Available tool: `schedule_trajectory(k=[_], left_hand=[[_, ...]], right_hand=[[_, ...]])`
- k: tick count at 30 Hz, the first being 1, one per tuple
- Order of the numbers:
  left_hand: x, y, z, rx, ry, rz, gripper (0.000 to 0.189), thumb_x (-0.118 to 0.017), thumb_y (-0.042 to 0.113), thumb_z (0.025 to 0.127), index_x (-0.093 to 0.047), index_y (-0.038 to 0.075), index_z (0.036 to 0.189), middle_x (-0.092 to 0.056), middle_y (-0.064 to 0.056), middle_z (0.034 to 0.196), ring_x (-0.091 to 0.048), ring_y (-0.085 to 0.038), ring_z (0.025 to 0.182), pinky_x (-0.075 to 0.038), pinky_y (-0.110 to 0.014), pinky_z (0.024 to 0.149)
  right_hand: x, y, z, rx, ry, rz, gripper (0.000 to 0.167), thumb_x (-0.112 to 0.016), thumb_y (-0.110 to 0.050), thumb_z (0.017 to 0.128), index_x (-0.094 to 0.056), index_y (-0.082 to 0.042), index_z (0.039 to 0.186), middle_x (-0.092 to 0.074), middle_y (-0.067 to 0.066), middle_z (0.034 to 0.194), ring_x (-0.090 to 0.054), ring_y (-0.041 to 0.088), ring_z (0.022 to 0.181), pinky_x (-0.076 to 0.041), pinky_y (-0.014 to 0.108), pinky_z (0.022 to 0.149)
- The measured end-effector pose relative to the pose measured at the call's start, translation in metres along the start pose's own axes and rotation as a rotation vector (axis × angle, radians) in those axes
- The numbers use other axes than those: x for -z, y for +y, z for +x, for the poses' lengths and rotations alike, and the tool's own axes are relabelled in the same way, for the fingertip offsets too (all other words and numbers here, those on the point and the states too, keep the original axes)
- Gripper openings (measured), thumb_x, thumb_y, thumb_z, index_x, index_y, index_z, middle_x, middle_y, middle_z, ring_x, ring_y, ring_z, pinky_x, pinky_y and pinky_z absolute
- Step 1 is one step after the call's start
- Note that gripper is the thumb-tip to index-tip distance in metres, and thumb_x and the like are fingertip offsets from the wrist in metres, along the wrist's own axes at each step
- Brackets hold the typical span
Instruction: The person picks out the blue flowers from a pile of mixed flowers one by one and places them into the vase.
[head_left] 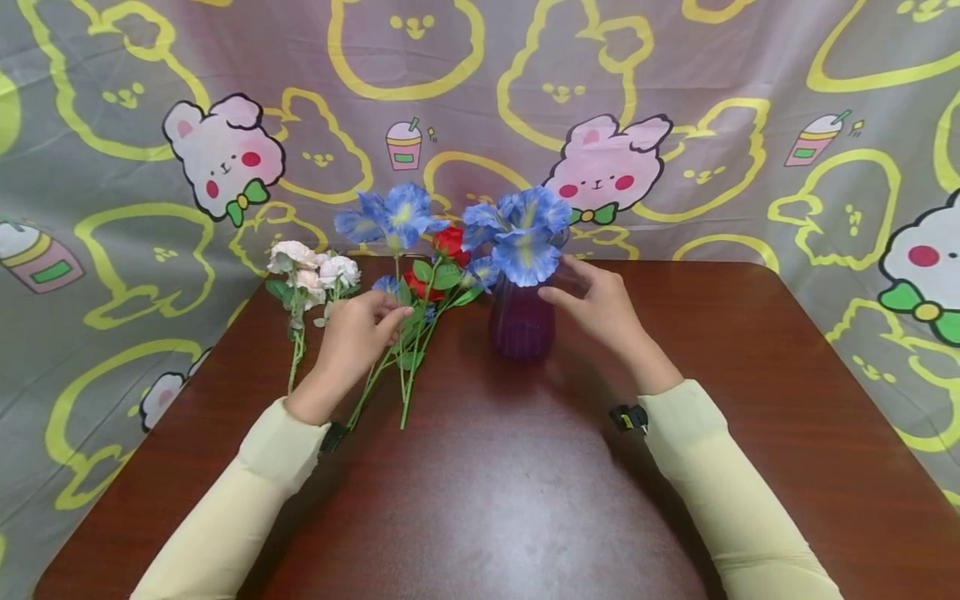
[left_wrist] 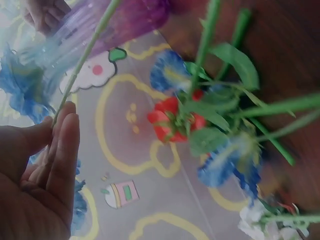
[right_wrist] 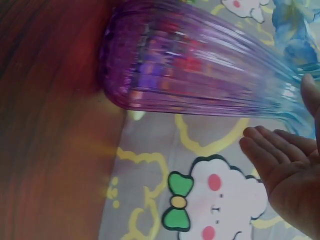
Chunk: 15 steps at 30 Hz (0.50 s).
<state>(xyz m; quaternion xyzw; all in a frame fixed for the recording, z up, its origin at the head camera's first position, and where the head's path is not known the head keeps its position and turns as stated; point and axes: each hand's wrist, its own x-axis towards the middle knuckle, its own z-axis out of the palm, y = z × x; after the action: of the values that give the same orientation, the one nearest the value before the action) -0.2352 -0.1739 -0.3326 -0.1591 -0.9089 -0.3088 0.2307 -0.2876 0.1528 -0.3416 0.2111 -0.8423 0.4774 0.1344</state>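
My left hand pinches the green stem of a blue artificial iris between thumb and fingertips. That bloom stands above the hand, and its stem slants down over the table. In the left wrist view, the palm partly hides blue petals. A ribbed glass vase, purple at the base and pale blue toward the mouth, stands upright to the right. Blue irises spread over its mouth and cover it in the head view. My right hand is beside the vase's neck, fingers extended and thumb apart.
Red roses lie on the brown table behind the left hand, among leaves and more blue blooms. Pale pink and white flowers lie at the far left. A patterned cloth hangs behind the table.
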Motion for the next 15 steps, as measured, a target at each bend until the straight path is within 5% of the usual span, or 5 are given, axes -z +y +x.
schedule_trajectory(k=[15], left_hand=[[-0.016,0.033,0.010,-0.216,0.144,-0.118,0.013,-0.073,0.014,0.089,-0.069,0.002,0.086,-0.068,-0.003,0.066,-0.063,-0.010,0.053,-0.049,-0.029,0.048]], right_hand=[[0.024,-0.041,-0.023,-0.050,-0.029,-0.180,0.044,-0.076,-0.040,0.084,-0.073,-0.005,0.110,-0.072,0.008,0.104,-0.068,0.020,0.093,-0.055,0.041,0.078]])
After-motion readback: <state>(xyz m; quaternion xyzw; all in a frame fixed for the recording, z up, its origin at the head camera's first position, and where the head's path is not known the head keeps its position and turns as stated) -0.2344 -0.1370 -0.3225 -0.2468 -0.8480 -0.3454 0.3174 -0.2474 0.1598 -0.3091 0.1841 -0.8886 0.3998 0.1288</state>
